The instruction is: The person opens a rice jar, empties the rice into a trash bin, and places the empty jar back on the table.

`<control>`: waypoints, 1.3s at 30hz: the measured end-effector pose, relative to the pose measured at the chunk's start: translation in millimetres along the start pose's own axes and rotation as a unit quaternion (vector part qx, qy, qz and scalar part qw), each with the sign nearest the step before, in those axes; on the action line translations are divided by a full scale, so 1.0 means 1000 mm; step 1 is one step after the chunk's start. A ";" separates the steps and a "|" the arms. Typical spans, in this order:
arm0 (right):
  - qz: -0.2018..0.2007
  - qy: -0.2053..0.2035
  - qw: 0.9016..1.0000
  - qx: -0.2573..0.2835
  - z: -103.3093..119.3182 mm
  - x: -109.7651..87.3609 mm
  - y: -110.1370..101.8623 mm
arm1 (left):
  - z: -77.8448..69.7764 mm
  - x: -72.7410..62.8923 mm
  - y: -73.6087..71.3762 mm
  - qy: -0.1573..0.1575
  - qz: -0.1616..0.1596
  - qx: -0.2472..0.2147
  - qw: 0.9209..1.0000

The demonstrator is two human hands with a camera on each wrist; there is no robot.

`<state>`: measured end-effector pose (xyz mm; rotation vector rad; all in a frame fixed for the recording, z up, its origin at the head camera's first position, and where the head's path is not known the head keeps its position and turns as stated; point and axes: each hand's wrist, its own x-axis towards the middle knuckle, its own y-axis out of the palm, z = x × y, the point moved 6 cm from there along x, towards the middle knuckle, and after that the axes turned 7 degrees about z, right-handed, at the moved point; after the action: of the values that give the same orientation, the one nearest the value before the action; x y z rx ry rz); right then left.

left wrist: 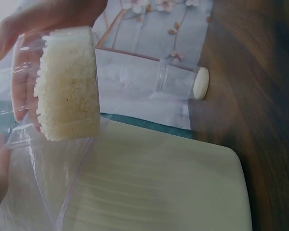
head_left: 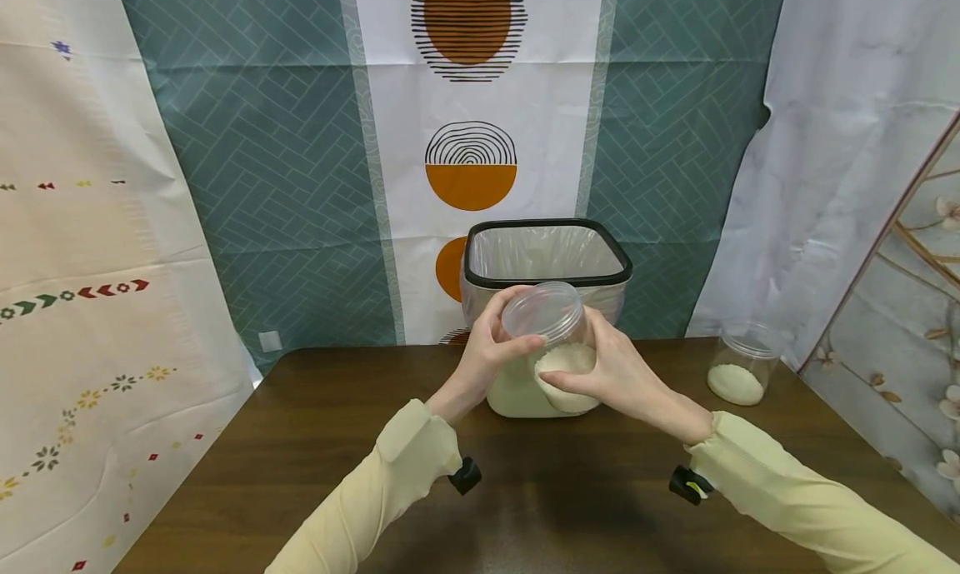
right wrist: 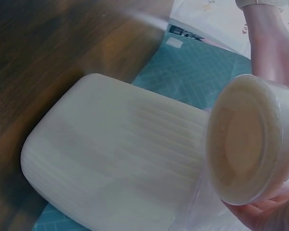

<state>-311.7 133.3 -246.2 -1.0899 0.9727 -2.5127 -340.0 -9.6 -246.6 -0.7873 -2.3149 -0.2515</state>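
Left hand (head_left: 487, 346) gripping the upper end, right hand (head_left: 628, 371) the side, of one round clear plastic jar (head_left: 555, 341), tilted, frame centre, part-filled with white grains (head_left: 567, 364); lifting judged done, setting-down outstanding, lid unclear. Behind: cream black-rimmed plastic bin (head_left: 547, 281), clear-bag liner (head_left: 540, 253). Right of frame: second clear plastic jar (head_left: 752, 353), some similar pale contents (head_left: 735, 384), on dark-brown wooden table (head_left: 360, 441).

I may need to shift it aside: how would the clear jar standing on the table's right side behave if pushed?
The jar would probably slide before tipping, since its white grains sit low. Its round shape suggests it could roll if knocked over. Being smooth and clear-sided, it looks fairly stiff and perhaps slippery.
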 end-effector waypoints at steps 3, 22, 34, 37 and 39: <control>-0.005 -0.001 1.000 -0.011 0.001 0.000 0.000 | 0.000 -0.001 0.001 0.001 -0.009 -0.003 1.000; -0.048 -0.004 0.993 -0.105 0.000 -0.001 0.001 | 0.003 -0.007 0.002 0.013 -0.073 0.008 0.997; -0.057 -0.001 0.989 -0.137 -0.002 -0.004 0.004 | 0.007 -0.012 0.003 -0.003 -0.097 0.017 0.995; -0.059 -0.005 0.988 -0.143 -0.003 -0.004 0.004 | 0.008 -0.012 0.003 -0.009 -0.101 0.012 0.995; -0.060 -0.007 0.987 -0.149 -0.003 -0.004 0.004 | 0.009 -0.012 0.003 -0.011 -0.104 0.008 0.995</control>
<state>-311.7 133.5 -252.9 -1.2805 1.3492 -2.5036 -335.6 -9.3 -261.7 -0.5436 -2.4174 -0.3175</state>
